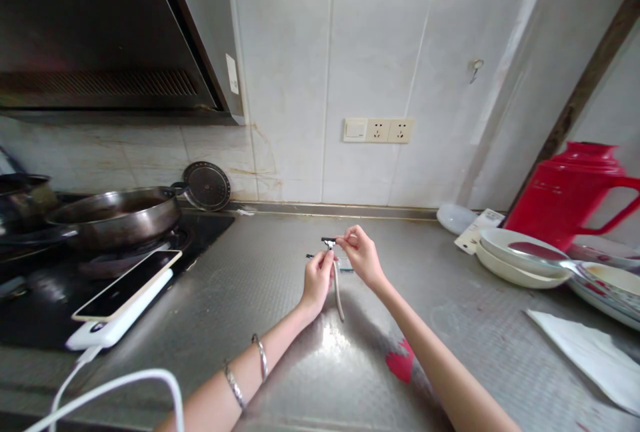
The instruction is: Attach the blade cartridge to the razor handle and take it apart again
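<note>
Over the middle of the steel counter [280, 365], both hands are at a small T-shaped piece [329, 242] with a black crossbar and a whitish middle. My left hand [318, 282] is closed around its lower part, thumb on top. My right hand [361, 255] pinches at the right end of the black bar. A thin grey, slightly curved strip or cord [339, 295] hangs down beside my left hand; whether it joins the piece is hidden by the fingers. A slim dark-edged item [346, 270] shows just behind the hands, partly covered, its kind unclear.
Left, a steel pan [120, 215] sits on the black stove, near a phone [127, 285] atop a white power bank [120, 315] with a cable. Right are a red thermos [565, 192], stacked bowls [520, 269] and a white paper sheet [585, 352]. Sockets [379, 130] are on the wall.
</note>
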Demonstrator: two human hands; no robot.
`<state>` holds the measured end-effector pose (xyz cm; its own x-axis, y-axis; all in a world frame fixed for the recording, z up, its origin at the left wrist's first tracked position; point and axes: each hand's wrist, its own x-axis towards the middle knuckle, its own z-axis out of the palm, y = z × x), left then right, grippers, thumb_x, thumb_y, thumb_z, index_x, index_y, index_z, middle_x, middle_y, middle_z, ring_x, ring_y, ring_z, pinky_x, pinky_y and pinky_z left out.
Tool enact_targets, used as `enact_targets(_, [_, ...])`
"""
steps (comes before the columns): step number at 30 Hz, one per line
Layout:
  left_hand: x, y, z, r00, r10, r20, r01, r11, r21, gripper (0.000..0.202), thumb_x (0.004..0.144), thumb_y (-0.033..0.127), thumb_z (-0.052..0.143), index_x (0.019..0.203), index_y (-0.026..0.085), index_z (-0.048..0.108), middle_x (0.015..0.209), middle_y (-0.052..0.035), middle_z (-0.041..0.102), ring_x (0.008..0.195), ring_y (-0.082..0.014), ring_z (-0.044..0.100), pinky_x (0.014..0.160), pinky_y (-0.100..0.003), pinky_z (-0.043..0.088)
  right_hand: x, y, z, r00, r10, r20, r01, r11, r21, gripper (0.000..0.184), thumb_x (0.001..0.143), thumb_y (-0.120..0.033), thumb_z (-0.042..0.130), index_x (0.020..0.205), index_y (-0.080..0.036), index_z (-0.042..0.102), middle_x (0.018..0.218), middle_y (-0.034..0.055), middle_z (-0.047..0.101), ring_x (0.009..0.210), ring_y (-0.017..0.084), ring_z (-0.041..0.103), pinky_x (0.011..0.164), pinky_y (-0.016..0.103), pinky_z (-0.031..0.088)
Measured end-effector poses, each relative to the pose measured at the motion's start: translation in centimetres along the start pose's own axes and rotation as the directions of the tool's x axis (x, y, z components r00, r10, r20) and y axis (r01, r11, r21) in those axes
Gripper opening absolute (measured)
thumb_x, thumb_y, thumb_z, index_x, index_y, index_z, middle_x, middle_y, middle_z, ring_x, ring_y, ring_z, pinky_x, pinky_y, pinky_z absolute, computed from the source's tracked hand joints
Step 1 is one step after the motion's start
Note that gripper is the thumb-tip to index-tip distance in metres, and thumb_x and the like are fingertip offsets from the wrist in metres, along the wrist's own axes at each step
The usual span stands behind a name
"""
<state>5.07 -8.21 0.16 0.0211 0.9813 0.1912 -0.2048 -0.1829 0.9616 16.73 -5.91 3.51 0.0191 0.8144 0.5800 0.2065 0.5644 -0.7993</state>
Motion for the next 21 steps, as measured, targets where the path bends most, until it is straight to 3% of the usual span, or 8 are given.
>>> enact_targets(21, [0.04, -0.29, 0.15, 1.000, -0.013, 0.015, 0.013, 0.999, -0.035, 0.042, 0.074, 0.059, 0.052, 0.073, 0.017, 0.054, 0.047, 0.0087, 0.036, 0.034, -0.0031, 0.028, 0.034, -0.016, 0.023, 0.17, 0.51, -0.51, 0.998, -0.040, 0.058, 0.040, 0.999, -0.007, 0.025, 0.078, -0.037, 0.056, 0.070, -0.024, 0.036, 0.068, 0.0002, 0.061, 0.079, 0.019, 0.065, 0.071, 0.029, 0.047])
